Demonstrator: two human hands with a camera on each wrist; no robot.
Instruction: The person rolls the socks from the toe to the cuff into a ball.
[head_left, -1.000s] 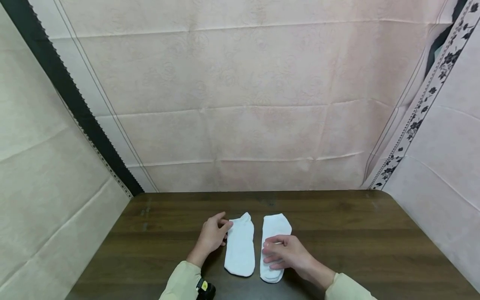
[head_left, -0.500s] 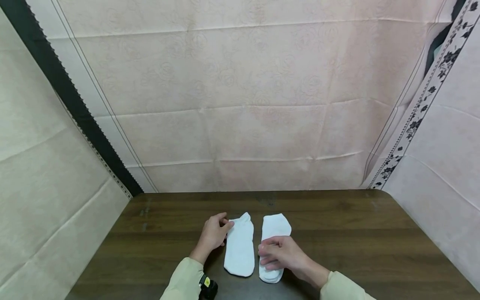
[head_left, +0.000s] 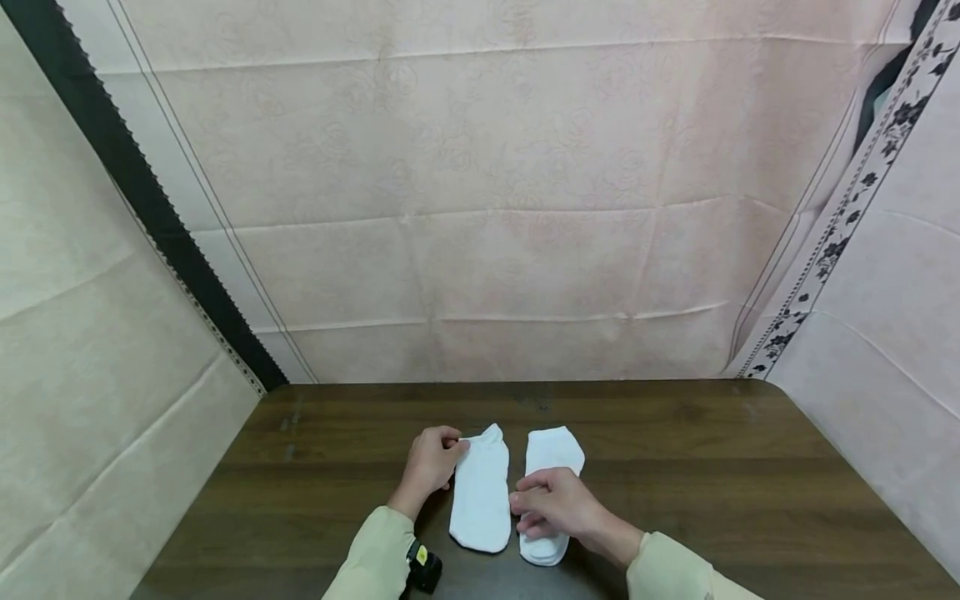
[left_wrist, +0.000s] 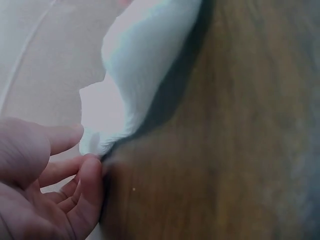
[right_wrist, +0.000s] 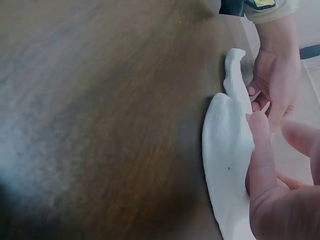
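Two white socks, the left sock (head_left: 481, 497) and the right sock (head_left: 553, 447), lie flat, side by side with a narrow gap between them, about midway between the side edges of the tabletop (head_left: 712, 467) and short of its far edge. They look like thin knit: light, limp, not fragile and unlikely to slip from a grip, though apt to crumple or stretch if pulled from one spot. The far corners or the long edges seem the best places to take hold, with a flat pinch. The left hand (head_left: 431, 460) pinches the left sock's far left corner between thumb and fingers. The right hand (head_left: 558, 504) is loosely bent over the right sock, its thumb and forefinger narrowly apart with nothing visible between them; whether it touches the cloth I cannot tell. The surface is brown wood-grain, apparently smooth. Pale creased cloth (head_left: 480, 167) hangs behind the far edge, with a dark band (head_left: 150, 200) running down beside it at left and a floral border (head_left: 832, 225) at right.
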